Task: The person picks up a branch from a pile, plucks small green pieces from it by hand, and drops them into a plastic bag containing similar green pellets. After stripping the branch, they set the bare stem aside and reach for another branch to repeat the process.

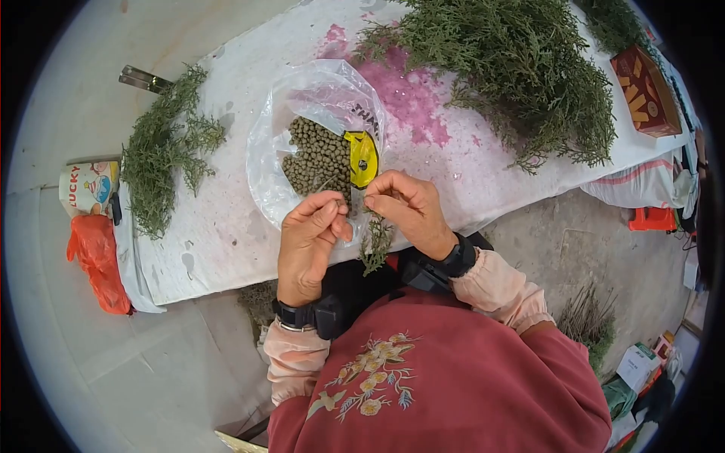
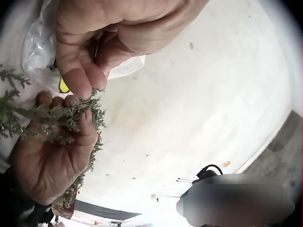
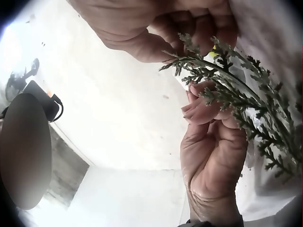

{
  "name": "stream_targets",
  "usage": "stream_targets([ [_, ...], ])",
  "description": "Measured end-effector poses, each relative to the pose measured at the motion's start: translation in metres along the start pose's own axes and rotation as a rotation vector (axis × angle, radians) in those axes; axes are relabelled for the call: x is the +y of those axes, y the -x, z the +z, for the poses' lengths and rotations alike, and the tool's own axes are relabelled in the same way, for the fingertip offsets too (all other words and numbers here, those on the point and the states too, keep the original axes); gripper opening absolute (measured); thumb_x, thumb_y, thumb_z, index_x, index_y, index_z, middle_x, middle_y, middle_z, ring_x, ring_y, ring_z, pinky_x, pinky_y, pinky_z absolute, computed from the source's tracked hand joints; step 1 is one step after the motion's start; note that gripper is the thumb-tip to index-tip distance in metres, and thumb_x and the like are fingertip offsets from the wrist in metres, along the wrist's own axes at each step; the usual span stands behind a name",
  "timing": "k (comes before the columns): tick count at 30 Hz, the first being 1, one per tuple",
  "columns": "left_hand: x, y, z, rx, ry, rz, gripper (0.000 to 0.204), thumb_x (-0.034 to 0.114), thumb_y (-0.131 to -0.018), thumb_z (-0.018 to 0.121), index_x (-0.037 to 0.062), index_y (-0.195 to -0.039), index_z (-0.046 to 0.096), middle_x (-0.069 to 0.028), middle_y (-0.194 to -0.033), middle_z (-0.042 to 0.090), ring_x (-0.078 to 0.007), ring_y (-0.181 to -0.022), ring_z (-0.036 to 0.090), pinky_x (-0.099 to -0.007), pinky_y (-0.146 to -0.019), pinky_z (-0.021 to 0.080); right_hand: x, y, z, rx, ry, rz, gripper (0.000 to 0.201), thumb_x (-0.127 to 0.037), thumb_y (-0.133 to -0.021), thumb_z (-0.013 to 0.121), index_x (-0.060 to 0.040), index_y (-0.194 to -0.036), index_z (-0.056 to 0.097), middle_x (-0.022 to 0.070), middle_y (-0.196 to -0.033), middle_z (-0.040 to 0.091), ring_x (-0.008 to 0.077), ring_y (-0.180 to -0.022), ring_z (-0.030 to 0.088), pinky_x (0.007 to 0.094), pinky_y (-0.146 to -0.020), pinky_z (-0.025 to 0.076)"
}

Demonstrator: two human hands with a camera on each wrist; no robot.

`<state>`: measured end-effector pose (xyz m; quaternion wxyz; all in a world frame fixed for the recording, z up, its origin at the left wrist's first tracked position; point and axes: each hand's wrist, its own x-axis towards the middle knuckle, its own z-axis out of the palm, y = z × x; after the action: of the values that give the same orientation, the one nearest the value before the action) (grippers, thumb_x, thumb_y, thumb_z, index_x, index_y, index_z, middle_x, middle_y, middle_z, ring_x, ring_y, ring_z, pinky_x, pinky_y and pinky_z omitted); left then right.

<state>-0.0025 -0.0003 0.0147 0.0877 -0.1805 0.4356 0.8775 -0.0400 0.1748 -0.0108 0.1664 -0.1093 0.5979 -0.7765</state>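
My right hand (image 1: 411,211) pinches a green evergreen sprig (image 1: 375,245) between thumb and fingers, and its leafy end hangs down toward my lap. My left hand (image 1: 310,234) is close beside it, thumb and forefinger pinched together. In the left wrist view those fingertips (image 2: 85,85) close on the tip of the sprig (image 2: 57,116). The right wrist view shows the scaly branching sprig (image 3: 246,92) in front of the left hand (image 3: 213,151). Both hands are over the near rim of a clear plastic bag (image 1: 264,151) holding brown pellets (image 1: 317,155).
A yellow packet (image 1: 364,160) lies inside the bag. Evergreen branches (image 1: 513,68) are heaped on the far right of the white-covered table (image 1: 226,257), with a smaller bunch (image 1: 166,151) at left. Beyond the heap stands a brown box (image 1: 646,90). An orange bag (image 1: 98,260) hangs at the left edge.
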Motion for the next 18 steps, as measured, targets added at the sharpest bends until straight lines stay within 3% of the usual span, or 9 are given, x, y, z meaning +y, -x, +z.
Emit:
stream_targets([
  [7,-0.007,0.001,-0.002,-0.028,0.065,-0.081,0.017,0.003,-0.085,0.056,-0.0048,-0.1,0.06,-0.0103,-0.084,0.061,-0.0138,-0.064,0.054,-0.0307,-0.06,0.047,-0.004,0.003,0.011,-0.023,0.102,-0.067,0.004,-0.004,-0.084,0.057,-0.0008,-0.085,0.057,-0.0017,-0.077,0.058,0.0017,-0.067,0.047,0.0175,-0.057,0.038],
  [10,-0.007,0.001,-0.002,-0.045,0.05,-0.063,0.017,0.003,-0.086,0.056,-0.0046,-0.1,0.06,-0.0099,-0.083,0.061,-0.0136,-0.065,0.054,-0.0308,-0.061,0.046,0.001,0.002,0.014,0.044,0.088,-0.125,0.003,-0.005,-0.083,0.057,-0.0014,-0.084,0.056,-0.0021,-0.075,0.057,0.0017,-0.065,0.046,0.0181,-0.056,0.037],
  [18,-0.007,0.003,0.001,-0.008,0.048,-0.042,0.017,0.002,-0.086,0.055,-0.0044,-0.101,0.06,-0.0096,-0.083,0.061,-0.0134,-0.065,0.054,-0.0307,-0.061,0.046,-0.001,0.003,0.012,0.016,0.15,-0.115,0.004,-0.004,-0.081,0.058,-0.0012,-0.083,0.056,-0.0024,-0.072,0.055,0.0022,-0.065,0.046,0.0182,-0.056,0.037],
])
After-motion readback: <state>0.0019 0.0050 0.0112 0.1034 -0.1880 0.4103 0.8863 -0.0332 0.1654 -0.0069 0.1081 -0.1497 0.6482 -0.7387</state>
